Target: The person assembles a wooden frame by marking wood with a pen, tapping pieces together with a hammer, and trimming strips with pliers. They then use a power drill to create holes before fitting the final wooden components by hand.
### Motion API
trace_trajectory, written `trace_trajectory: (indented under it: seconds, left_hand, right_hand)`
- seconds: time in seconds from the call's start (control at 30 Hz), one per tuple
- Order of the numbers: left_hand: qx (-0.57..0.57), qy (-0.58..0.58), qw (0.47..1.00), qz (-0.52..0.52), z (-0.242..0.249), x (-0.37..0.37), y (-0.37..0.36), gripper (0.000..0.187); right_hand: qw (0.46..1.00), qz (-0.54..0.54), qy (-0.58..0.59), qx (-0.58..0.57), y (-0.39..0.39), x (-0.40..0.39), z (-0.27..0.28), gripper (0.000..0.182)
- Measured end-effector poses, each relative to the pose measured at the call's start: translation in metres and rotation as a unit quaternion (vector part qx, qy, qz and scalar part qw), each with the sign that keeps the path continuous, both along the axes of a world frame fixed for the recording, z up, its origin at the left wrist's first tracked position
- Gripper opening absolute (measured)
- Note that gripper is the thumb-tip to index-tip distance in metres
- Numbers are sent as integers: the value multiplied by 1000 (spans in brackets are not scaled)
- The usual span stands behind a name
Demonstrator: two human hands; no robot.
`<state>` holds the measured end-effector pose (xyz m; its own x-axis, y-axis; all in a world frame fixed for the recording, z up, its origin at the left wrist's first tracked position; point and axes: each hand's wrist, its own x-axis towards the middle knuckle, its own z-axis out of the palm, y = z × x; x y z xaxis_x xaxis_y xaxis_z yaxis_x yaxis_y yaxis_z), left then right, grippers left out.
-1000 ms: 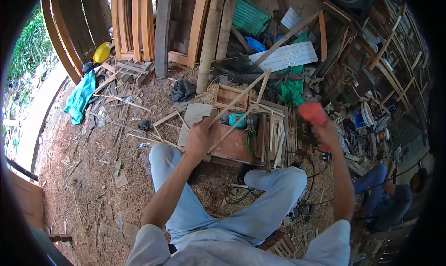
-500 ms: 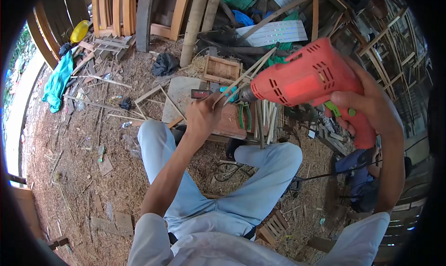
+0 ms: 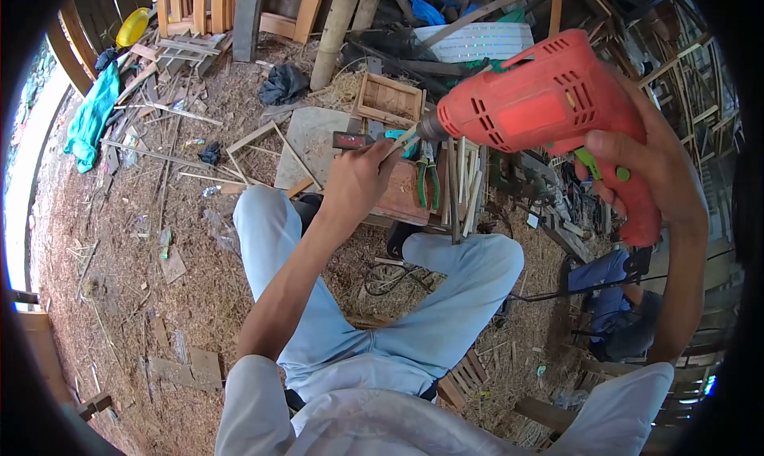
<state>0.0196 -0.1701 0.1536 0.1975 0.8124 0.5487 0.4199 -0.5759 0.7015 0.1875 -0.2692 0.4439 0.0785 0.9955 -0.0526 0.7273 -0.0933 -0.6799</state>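
Note:
A red power drill points left, its handle in my right hand, with the thumb near a green switch. My left hand is closed on a thin wooden stick whose far end is at the drill's chuck. Whether the stick touches the chuck is hard to tell. Beside my left fingers lies a hammer head. Green-handled pliers rest on a low wooden surface below the chuck, near several thin sticks.
A small wooden box lies beyond the hands. Black cable runs right, near a person in blue trousers. Wood scraps and shavings cover the ground. A bamboo post and curved wooden pieces stand beyond.
The drill and my right hand have shifted slightly right and up. My left hand has moved a little right and up; the stick now lines up with the chuck.

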Motion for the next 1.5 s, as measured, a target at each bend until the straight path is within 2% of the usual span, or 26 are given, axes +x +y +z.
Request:
trace_trajectory:
  seconds: [0.2,0.27,0.37,0.63,1.13,1.2,1.3,1.5]
  left_hand:
    - [9,0,1000,-16,1,2,-1,13]
    - [38,-42,998,-8,-3,5,1,12]
    - [48,-46,998,-11,-4,5,2,11]
    - [37,-34,999,-8,-1,4,-1,10]
    - [34,-24,999,-8,-1,6,-2,11]
    - [34,-25,999,-7,-1,4,-2,11]
    - [24,-22,999,-8,-3,5,0,11]
    - [20,-39,999,-2,-6,4,1,17]
  right_hand:
    - [1000,11,-6,-7,4,-1,0,80]
    - [1000,17,-5,-20,6,-1,2,80]
    - [999,27,-5,-21,8,1,0,79]
    - [999,32,-18,6,11,3,-3,80]
    - [999,43,-21,-20,11,0,-2,82]
    - [999,48,-19,15,12,7,-6,82]
    - [999,41,-16,-20,10,1,2,83]
    - [999,33,-25,-20,8,1,2,83]
